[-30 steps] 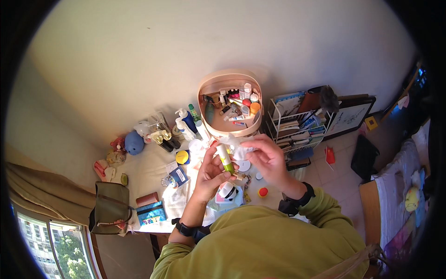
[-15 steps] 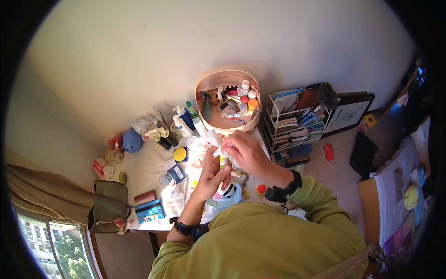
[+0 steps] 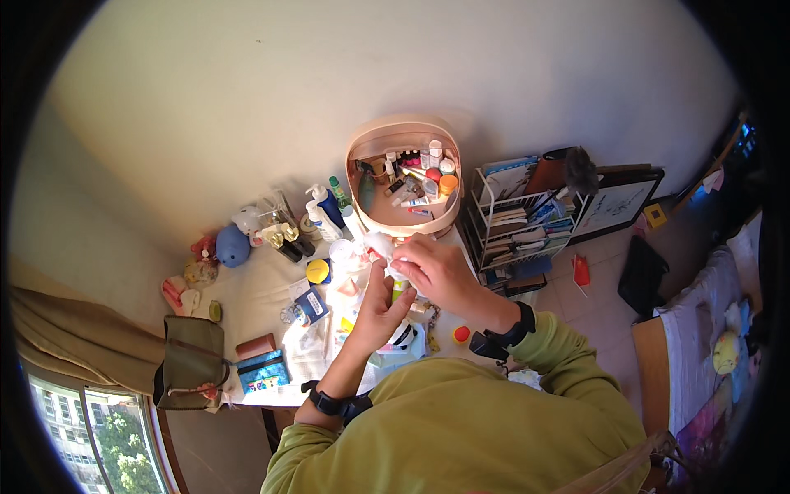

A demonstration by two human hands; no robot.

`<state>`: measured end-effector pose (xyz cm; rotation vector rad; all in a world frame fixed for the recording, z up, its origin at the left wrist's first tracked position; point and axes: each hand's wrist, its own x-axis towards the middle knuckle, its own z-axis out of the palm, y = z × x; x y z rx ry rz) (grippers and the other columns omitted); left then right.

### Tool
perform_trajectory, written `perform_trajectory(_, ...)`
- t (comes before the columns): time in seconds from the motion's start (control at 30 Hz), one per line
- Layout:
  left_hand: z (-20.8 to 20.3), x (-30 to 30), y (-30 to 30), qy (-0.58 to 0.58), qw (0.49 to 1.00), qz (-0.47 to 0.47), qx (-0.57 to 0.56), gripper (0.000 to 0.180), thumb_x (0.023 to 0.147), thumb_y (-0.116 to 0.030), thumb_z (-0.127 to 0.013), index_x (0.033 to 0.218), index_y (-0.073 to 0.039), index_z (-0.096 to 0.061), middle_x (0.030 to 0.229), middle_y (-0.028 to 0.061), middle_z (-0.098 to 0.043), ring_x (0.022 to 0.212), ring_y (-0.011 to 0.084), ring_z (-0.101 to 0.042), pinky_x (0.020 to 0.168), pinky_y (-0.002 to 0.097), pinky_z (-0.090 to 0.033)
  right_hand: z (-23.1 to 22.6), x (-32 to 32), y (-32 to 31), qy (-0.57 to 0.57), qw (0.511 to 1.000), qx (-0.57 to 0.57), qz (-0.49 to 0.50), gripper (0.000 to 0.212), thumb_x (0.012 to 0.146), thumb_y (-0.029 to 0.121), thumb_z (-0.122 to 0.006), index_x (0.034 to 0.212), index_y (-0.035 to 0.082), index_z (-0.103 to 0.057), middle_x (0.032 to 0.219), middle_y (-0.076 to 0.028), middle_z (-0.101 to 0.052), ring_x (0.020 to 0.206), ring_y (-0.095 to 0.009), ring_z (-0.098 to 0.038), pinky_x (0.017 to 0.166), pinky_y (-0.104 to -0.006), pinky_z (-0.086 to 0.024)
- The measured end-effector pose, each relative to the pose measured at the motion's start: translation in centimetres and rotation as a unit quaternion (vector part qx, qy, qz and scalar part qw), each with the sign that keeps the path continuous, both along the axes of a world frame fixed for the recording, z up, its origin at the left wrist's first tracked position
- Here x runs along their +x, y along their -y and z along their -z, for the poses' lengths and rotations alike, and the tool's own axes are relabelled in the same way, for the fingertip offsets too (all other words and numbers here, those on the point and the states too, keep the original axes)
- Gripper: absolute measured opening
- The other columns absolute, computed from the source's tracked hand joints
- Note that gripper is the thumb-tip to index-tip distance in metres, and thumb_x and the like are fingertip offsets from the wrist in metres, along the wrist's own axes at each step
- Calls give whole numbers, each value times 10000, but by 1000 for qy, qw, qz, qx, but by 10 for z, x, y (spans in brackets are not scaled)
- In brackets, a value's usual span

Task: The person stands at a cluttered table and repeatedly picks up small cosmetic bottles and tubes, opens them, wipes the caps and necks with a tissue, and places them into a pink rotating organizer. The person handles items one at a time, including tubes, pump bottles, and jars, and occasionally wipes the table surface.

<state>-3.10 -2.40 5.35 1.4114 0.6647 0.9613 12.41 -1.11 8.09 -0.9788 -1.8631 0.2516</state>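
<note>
Above the sunlit table, my left hand [image 3: 378,317] is closed around a small white and yellow-green container [image 3: 399,289]. Most of that container is hidden by my fingers. My right hand [image 3: 440,272] pinches a crumpled white tissue [image 3: 379,244] against its upper end, close to my left fingertips. Glare blurs the spot where the two hands meet. Just below my left hand is a rounded black and white thing [image 3: 403,335] whose kind I cannot make out.
Beyond my hands stands a pink case [image 3: 455,216] of cosmetics. Pump bottles [image 3: 327,207], a yellow-lidded jar [image 3: 318,271], a dark blue box [image 3: 311,305] and a blue pouch [image 3: 264,371] lie leftward. An olive bag [image 3: 191,362] sits at the left edge; a white rack [image 3: 527,218] stands right.
The white tissue has been drawn down and bunched closer around the container's top. My right hand has shifted slightly lower, and both hands remain together.
</note>
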Motion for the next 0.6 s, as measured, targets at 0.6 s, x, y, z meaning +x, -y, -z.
perform_trajectory(0.6,13,9,-5,87,972,-120,-184,473,981,-562,-283,1131,-152,-467,564,-46,-335,429,46,-256,394,200,-189,19,-17,9,31,997,71,20,150,826,119,-651,889,67,-525,757,-89,-551,626,-277,-605,510,-364,-465)
